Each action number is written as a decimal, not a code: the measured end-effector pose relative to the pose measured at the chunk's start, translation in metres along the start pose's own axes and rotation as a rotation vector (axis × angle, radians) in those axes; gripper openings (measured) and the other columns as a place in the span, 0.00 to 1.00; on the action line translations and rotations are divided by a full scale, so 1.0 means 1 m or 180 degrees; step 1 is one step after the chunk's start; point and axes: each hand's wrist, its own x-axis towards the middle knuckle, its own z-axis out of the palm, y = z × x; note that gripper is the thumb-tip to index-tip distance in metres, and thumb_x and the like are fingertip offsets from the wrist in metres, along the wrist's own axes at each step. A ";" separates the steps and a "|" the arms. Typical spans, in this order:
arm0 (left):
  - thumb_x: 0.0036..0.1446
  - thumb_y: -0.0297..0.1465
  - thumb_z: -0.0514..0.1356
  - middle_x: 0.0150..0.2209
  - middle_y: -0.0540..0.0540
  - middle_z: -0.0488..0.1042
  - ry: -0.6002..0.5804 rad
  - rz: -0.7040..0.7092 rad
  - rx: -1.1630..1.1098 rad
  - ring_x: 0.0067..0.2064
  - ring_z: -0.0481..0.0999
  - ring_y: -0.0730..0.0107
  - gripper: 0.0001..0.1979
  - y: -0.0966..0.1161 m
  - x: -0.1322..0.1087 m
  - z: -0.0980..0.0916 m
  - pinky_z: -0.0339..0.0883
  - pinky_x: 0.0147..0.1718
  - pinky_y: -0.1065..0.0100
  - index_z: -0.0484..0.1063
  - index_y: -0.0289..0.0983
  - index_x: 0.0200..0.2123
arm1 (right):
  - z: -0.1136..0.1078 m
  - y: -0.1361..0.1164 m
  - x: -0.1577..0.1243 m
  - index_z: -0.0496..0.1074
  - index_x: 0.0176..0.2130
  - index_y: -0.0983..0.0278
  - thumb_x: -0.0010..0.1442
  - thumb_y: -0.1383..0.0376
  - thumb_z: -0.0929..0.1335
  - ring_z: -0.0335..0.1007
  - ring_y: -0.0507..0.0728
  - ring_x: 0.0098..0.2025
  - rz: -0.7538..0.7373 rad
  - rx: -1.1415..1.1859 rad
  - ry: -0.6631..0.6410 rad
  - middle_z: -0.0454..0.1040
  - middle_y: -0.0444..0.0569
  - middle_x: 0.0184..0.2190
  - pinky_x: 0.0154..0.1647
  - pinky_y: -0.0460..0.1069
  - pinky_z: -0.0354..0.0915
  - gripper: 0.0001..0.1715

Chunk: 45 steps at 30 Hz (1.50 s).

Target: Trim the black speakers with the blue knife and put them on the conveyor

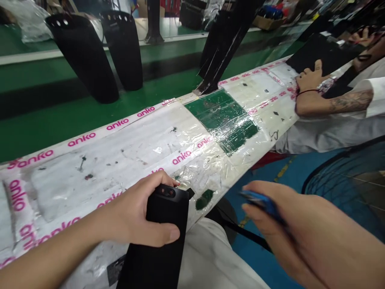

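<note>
Left hand (135,216) grips smooth black plastic panel (156,245) — right hand (300,237) holds blurred blue tool (263,203).

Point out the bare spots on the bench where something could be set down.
Free: the white padded strip between the anko tape lines, beyond the left hand on the black part, and the green patch. Crowded: the far end by the co-worker's hand, and the belt with black housings.

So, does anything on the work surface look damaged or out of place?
Yes. The white covering on the bench is worn: a patch is torn away, showing green surface under wrinkled clear tape. Dark marks spot the white part. The left hand grips a black part, which looks intact.
</note>
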 end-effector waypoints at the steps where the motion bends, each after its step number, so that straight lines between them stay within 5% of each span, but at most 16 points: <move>1: 0.50 0.42 0.72 0.48 0.45 0.78 -0.0005 0.0047 0.0022 0.48 0.79 0.53 0.25 -0.001 0.000 0.000 0.76 0.39 0.61 0.66 0.44 0.47 | -0.001 0.002 -0.007 0.65 0.47 0.57 0.74 0.63 0.59 0.73 0.54 0.21 0.0179 0.0202 0.0145 0.74 0.41 0.24 0.18 0.48 0.61 0.07; 4: 0.50 0.44 0.71 0.46 0.45 0.77 0.0124 -0.0069 0.0349 0.46 0.79 0.52 0.27 0.004 -0.002 0.007 0.75 0.37 0.59 0.65 0.43 0.48 | 0.010 -0.005 -0.027 0.66 0.52 0.54 0.75 0.59 0.61 0.78 0.56 0.30 0.0694 0.1181 0.0046 0.78 0.44 0.32 0.24 0.46 0.70 0.09; 10: 0.57 0.48 0.63 0.45 0.41 0.75 0.1474 -0.0179 0.1624 0.48 0.76 0.44 0.24 0.031 -0.019 0.033 0.73 0.41 0.48 0.63 0.43 0.51 | 0.055 -0.047 -0.023 0.65 0.53 0.54 0.54 0.62 0.77 0.71 0.56 0.27 0.1661 0.3736 -0.0964 0.73 0.40 0.30 0.25 0.48 0.69 0.30; 17: 0.55 0.49 0.69 0.61 0.40 0.68 0.0556 -0.0204 0.1285 0.51 0.76 0.48 0.32 0.031 -0.015 0.006 0.77 0.35 0.59 0.64 0.47 0.59 | 0.064 -0.035 -0.015 0.69 0.44 0.57 0.55 0.43 0.77 0.64 0.55 0.33 0.2801 0.4017 -0.0315 0.68 0.40 0.31 0.36 0.50 0.66 0.29; 22: 0.53 0.52 0.72 0.66 0.38 0.62 0.0487 0.0025 0.1184 0.67 0.60 0.37 0.35 0.016 -0.007 0.003 0.72 0.55 0.45 0.65 0.47 0.59 | 0.066 -0.024 -0.020 0.69 0.46 0.58 0.50 0.42 0.80 0.59 0.52 0.29 0.3083 0.4579 -0.0341 0.67 0.38 0.28 0.32 0.48 0.62 0.35; 25: 0.53 0.51 0.72 0.66 0.40 0.60 0.0376 0.0092 0.1018 0.68 0.58 0.38 0.35 0.009 -0.004 0.003 0.68 0.60 0.43 0.64 0.48 0.59 | 0.069 -0.017 -0.022 0.68 0.49 0.58 0.53 0.44 0.79 0.56 0.50 0.26 0.3085 0.4778 -0.0468 0.67 0.39 0.30 0.27 0.47 0.58 0.34; 31: 0.49 0.52 0.74 0.64 0.40 0.62 0.0370 0.0200 0.0457 0.62 0.67 0.45 0.38 0.001 0.007 0.011 0.71 0.56 0.48 0.63 0.48 0.58 | 0.075 -0.011 -0.021 0.68 0.49 0.58 0.55 0.43 0.78 0.55 0.48 0.25 0.2808 0.5015 -0.0592 0.65 0.38 0.29 0.26 0.45 0.56 0.33; 36: 0.44 0.51 0.73 0.38 0.48 0.67 0.0791 0.0541 0.0453 0.37 0.68 0.62 0.31 -0.003 0.009 0.021 0.70 0.33 0.62 0.61 0.43 0.41 | 0.077 -0.028 -0.022 0.67 0.52 0.56 0.56 0.41 0.76 0.59 0.49 0.23 0.2364 0.5038 -0.0941 0.65 0.37 0.27 0.26 0.46 0.62 0.34; 38: 0.43 0.47 0.72 0.35 0.51 0.64 0.0779 0.0592 0.0591 0.34 0.64 0.65 0.30 -0.006 0.007 0.018 0.65 0.29 0.66 0.59 0.43 0.39 | 0.072 -0.029 -0.022 0.66 0.56 0.54 0.68 0.44 0.68 0.71 0.54 0.29 0.1794 0.4266 -0.0981 0.71 0.41 0.30 0.30 0.48 0.69 0.25; 41: 0.44 0.48 0.73 0.36 0.52 0.63 0.0640 0.0491 0.0548 0.34 0.63 0.67 0.30 -0.008 0.004 0.011 0.62 0.28 0.69 0.58 0.44 0.40 | 0.058 -0.022 -0.017 0.63 0.60 0.54 0.77 0.58 0.59 0.80 0.59 0.37 0.0654 0.2083 -0.0589 0.80 0.48 0.40 0.33 0.50 0.74 0.16; 45: 0.45 0.48 0.73 0.35 0.52 0.62 0.0545 0.0440 0.0350 0.33 0.62 0.68 0.30 -0.005 0.006 0.008 0.61 0.27 0.69 0.58 0.43 0.38 | 0.042 -0.011 -0.001 0.65 0.55 0.64 0.74 0.67 0.56 0.75 0.58 0.23 -0.0539 0.0152 -0.0185 0.77 0.47 0.30 0.18 0.51 0.66 0.15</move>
